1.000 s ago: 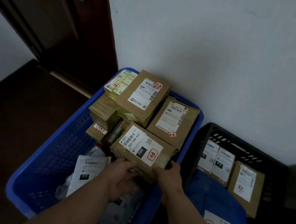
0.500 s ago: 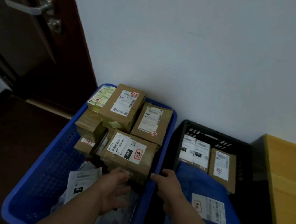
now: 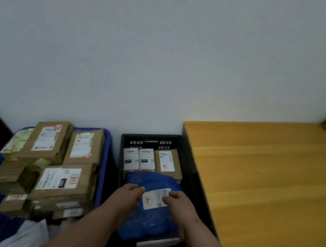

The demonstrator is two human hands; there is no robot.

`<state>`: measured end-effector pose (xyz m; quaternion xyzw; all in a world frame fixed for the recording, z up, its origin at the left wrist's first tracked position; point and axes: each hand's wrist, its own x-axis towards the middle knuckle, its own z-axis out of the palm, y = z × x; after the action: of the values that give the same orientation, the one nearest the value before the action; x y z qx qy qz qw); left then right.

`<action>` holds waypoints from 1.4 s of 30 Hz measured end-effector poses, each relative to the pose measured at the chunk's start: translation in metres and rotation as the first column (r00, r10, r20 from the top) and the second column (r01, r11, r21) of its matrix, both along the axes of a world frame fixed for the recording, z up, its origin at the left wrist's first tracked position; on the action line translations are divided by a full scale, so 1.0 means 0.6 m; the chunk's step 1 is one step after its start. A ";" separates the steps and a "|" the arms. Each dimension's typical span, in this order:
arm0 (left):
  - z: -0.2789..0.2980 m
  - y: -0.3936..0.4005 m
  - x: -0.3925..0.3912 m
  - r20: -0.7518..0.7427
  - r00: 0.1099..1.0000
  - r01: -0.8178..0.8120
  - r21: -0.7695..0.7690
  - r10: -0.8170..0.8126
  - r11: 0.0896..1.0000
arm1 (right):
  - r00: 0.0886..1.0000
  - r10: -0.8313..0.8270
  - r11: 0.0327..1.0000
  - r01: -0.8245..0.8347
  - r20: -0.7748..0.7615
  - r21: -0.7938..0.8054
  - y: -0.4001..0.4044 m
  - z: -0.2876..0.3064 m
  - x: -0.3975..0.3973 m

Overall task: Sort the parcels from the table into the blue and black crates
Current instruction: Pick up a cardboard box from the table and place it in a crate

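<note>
While both hands are hovering over the black crate (image 3: 186, 147), the left hand (image 3: 127, 196) and right hand (image 3: 180, 205) are curling their fingers onto the blue parcel (image 3: 149, 219) lying inside, blue crate (image 3: 104, 157) at nine o'clock.

light: dim and grey | shadows: dark in the left corner and under the table (image 3: 263, 188) | blur: whole view soft, labels unreadable | edges: bent, lines curve

Single head view, looking forward-down, close above crates (image 3: 112, 158)
</note>
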<state>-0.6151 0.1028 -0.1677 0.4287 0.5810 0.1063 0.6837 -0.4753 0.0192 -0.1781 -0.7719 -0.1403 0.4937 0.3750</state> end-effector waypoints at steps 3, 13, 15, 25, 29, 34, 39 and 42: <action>0.016 -0.053 0.127 -0.001 0.992 0.124 0.070 -0.124 0.990 | 0.997 -0.070 0.997 0.068 0.046 0.033 -0.081 0.020 0.112; 0.045 -0.340 0.614 -0.004 0.922 0.387 0.078 -0.388 0.919 | 0.931 -0.294 0.954 0.298 0.216 0.017 -0.447 0.071 0.561; 0.049 -0.382 0.685 -0.006 0.900 0.435 0.097 -0.436 0.895 | 0.922 -0.320 0.944 0.330 0.219 -0.009 -0.496 0.078 0.625; 0.022 -0.454 0.982 -0.054 0.872 0.490 0.103 -0.487 0.866 | 0.904 -0.404 0.912 0.410 0.137 -0.018 -0.592 0.052 0.875; -0.015 -0.466 1.118 -0.049 0.893 0.451 0.117 -0.448 0.885 | 0.903 -0.401 0.912 0.409 0.157 -0.025 -0.589 0.042 1.014; -0.014 -0.470 1.300 0.015 0.886 0.460 0.111 -0.464 0.881 | 0.883 -0.420 0.894 0.442 0.209 -0.069 -0.595 0.059 1.185; 0.009 -0.422 1.404 0.010 0.890 0.446 0.192 -0.457 0.874 | 0.918 -0.341 0.926 0.366 0.201 -0.097 -0.536 0.070 1.287; 0.012 -0.364 1.442 -0.027 0.923 0.380 0.216 -0.384 0.899 | 0.932 -0.283 0.949 0.306 0.224 -0.075 -0.470 0.070 1.343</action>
<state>0.2500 -0.1157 -0.1603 0.6054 0.4651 0.0365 0.6449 0.3303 -0.2627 -0.1361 -0.8514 -0.0348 0.3540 0.3855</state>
